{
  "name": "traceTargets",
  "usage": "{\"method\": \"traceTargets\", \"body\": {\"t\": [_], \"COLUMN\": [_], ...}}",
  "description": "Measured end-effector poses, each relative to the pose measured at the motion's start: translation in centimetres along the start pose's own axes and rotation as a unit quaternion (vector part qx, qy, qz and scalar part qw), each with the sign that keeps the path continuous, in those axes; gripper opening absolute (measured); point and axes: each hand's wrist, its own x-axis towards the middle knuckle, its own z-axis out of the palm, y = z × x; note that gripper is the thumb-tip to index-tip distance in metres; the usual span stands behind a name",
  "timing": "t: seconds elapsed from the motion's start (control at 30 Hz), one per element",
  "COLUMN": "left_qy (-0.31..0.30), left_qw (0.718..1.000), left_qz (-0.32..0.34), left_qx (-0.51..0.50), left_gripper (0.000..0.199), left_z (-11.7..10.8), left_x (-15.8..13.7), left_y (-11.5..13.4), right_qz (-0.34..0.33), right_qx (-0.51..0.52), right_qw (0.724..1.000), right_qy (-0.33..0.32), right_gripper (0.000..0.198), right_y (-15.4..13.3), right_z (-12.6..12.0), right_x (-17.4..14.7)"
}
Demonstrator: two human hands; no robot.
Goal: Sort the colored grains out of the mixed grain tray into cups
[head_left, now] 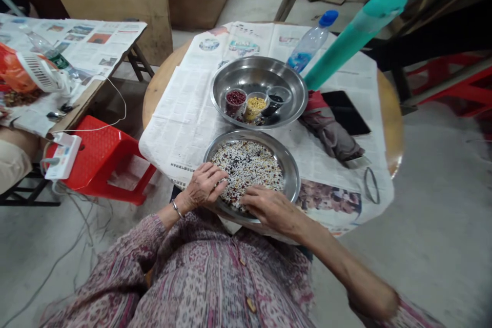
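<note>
A round steel tray (291, 174) at the table's near edge holds a spread of mixed white, black, yellow and dark red grains and beans (246, 166). My left hand (205, 184) lies over its left rim, fingers bent together above the grains, a bracelet at the wrist. On the near right side, my right hand (269, 209) dips its bunched fingertips to the grains. Whatever either hand pinches is too small to make out. Behind the tray, a steel basin (253, 69) contains clear cups of red beans (236, 98), yellow beans (255, 105) and black beans (273, 100).
Newspaper (172, 118) covers the round table. Right of the basin are a bottle with a blue cap (309, 41), a long green tube (353, 38), a folded umbrella (330, 130), a dark tablet (346, 111) and a ring band (371, 185). A red stool (103, 159) with a power strip (63, 156) stands left.
</note>
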Motion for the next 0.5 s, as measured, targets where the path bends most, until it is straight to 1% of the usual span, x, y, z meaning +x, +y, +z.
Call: {"method": "traceTargets", "body": {"t": [0.07, 0.13, 0.17, 0.23, 0.3, 0.37, 0.43, 0.5], "left_qy": [-0.004, -0.006, -0.007, -0.001, 0.013, 0.000, -0.025, -0.033], "left_qw": [1.000, 1.000, 1.000, 1.000, 1.000, 0.999, 0.998, 0.997], "left_qz": [-0.002, -0.005, -0.006, -0.004, 0.005, -0.002, -0.007, -0.002], "left_qx": [0.002, 0.008, 0.012, 0.019, 0.023, 0.038, 0.053, 0.063], "left_gripper": [0.025, 0.026, 0.026, 0.026, 0.027, 0.028, 0.029, 0.027], "left_z": [0.0, 0.0, 0.0, -0.2, -0.2, 0.0, 0.3, 0.6], "left_x": [0.0, 0.0, 0.0, -0.1, -0.1, -0.3, -0.5, -0.6], "left_y": [0.0, 0.0, 0.1, 0.2, 0.4, 0.4, 0.2, -0.1], "right_qz": [-0.029, -0.039, -0.033, -0.002, 0.046, 0.079, 0.086, 0.073], "right_qx": [-0.007, -0.035, -0.052, -0.089, -0.123, -0.151, -0.152, -0.134], "right_qw": [0.999, 0.997, 0.995, 0.987, 0.972, 0.958, 0.952, 0.952], "right_qy": [0.012, 0.052, 0.078, 0.133, 0.194, 0.231, 0.249, 0.264], "right_gripper": [0.022, 0.022, 0.023, 0.026, 0.027, 0.029, 0.032, 0.034], "right_y": [-0.4, -0.5, -0.4, 0.4, 1.8, 3.6, 5.2, 6.2], "right_z": [0.4, 0.9, 1.1, 1.3, 1.4, 1.7, 2.5, 3.7], "right_x": [1.1, 2.7, 3.5, 4.5, 4.5, 3.8, 2.9, 2.3]}}
